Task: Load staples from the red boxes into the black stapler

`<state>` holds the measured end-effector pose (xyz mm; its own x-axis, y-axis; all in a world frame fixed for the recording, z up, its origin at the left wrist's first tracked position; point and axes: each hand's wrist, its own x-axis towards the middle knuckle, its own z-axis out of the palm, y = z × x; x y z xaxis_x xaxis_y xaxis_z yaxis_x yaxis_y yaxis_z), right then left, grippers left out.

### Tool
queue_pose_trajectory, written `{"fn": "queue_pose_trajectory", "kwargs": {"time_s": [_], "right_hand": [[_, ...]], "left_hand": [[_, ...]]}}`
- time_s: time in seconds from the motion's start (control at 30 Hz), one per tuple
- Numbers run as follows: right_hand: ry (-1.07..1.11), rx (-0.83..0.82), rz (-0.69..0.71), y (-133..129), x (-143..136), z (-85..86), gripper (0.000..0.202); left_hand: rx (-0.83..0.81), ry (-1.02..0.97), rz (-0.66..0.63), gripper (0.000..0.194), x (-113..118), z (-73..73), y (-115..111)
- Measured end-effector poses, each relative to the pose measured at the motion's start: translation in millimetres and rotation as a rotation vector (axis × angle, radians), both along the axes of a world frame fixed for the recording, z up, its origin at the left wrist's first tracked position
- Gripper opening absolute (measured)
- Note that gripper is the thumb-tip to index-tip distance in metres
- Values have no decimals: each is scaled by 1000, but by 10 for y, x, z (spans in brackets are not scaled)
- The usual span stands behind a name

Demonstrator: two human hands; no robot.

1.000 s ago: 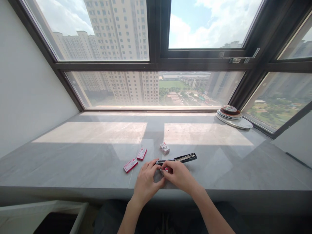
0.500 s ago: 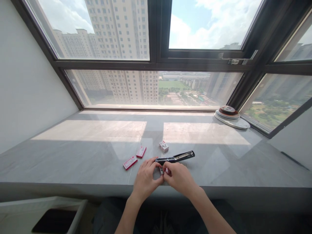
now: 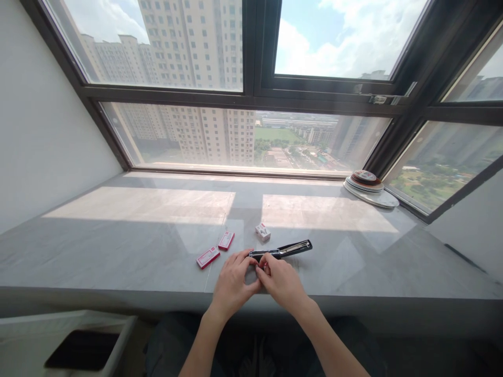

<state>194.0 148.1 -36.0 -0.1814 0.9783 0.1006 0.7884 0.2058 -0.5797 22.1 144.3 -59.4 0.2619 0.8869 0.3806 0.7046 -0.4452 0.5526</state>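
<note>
A black stapler (image 3: 265, 254) lies unfolded on the sill, its upper arm tipped back to the right and its metal parts exposed. Curled fingers of my left hand (image 3: 232, 277) are against the stapler's left end, the thumb bent toward my other hand. My right hand (image 3: 281, 280) is pinched just in front of the stapler's middle, its fingertips close to the left thumb and index finger. Whatever lies between these fingertips is hidden. Beyond the stapler stands a small white-and-red box (image 3: 263, 232). To the left are two flat red-and-white boxes, one nearer (image 3: 208, 257) and one farther (image 3: 226, 241).
The grey marble sill (image 3: 129, 251) runs up to a dark window frame (image 3: 236, 175). A stack of plate-like discs (image 3: 369, 188) stands in the back right corner. Below the front edge, at lower left, is a white bin or drawer (image 3: 126, 335) with a dark flat object (image 3: 83, 350) in it.
The right hand's fingers have moved slightly up and left, closer to the stapler. A small pale-and-pink item seen between the hands is now covered. The view has shifted a little.
</note>
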Motion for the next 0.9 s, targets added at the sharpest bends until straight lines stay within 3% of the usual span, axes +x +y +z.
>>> {"fn": "queue_pose_trajectory", "kwargs": {"time_s": [0.2,0.37,0.47,0.9], "right_hand": [[189,-6,-124,-13,450,-120,25],[216,-67,-163,-25,760,-283,26],[211,-63,-132,-38,752,-320,26],[160,-3,-165,-113,601,-290,19]], "left_hand": [[20,-30,16,27,-18,39,-32],[32,-54,197,17,9,21,-57],[13,11,208,27,91,-12,-46],[45,88,317,32,274,-93,-22]]}}
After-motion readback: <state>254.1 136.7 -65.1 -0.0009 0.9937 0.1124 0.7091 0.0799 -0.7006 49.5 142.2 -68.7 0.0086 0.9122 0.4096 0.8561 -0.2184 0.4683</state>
